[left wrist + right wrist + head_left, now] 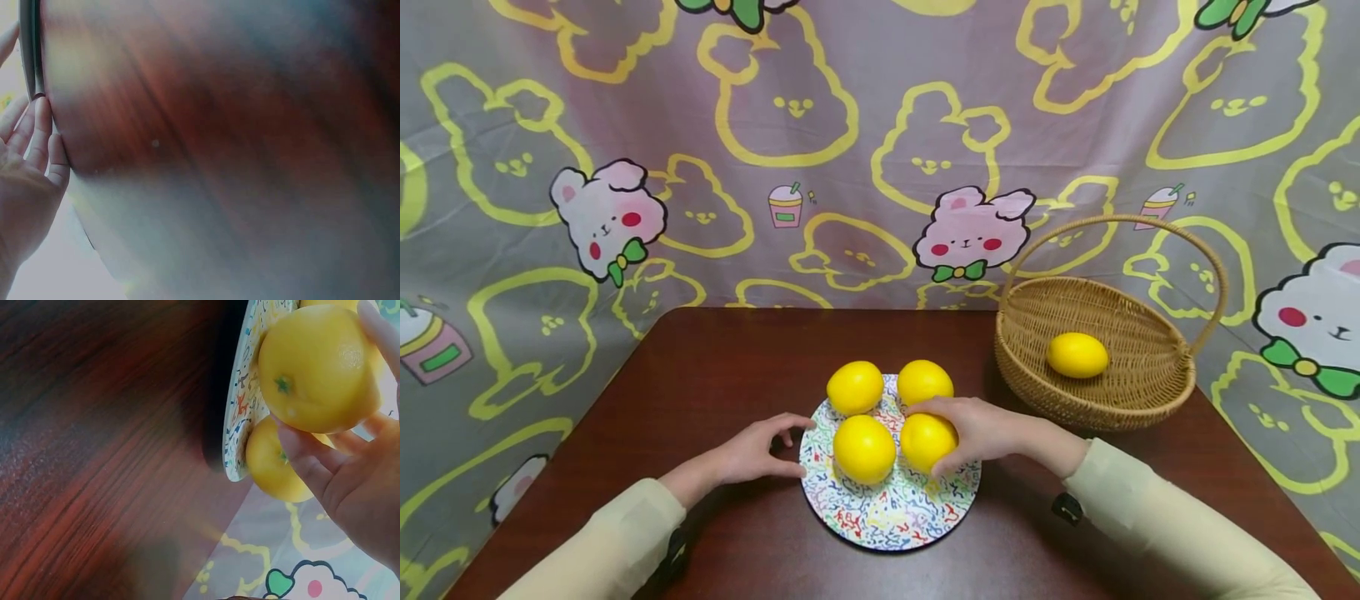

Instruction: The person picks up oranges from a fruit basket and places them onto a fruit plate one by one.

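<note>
A round plate [887, 529] with a speckled multicolour pattern carries several yellow lemons, among them a front left one [864, 450], a back left one [855, 387] and a back right one [925, 382]. My right hand [981, 427] grips the front right lemon [927, 442], thumb on the near side and fingers on the far side. The right wrist view shows the green stem end of this lemon [312, 372] and another lemon [272, 459] behind it. At the plate's left rim, my left hand [756, 450] touches the edge with thumb and fingers spread.
A wicker basket [1093, 404] with a tall handle stands at the right back of the dark wooden table [737, 358], one lemon [1077, 355] inside it. Behind the table hangs a curtain [865, 192] printed with cartoon rabbits.
</note>
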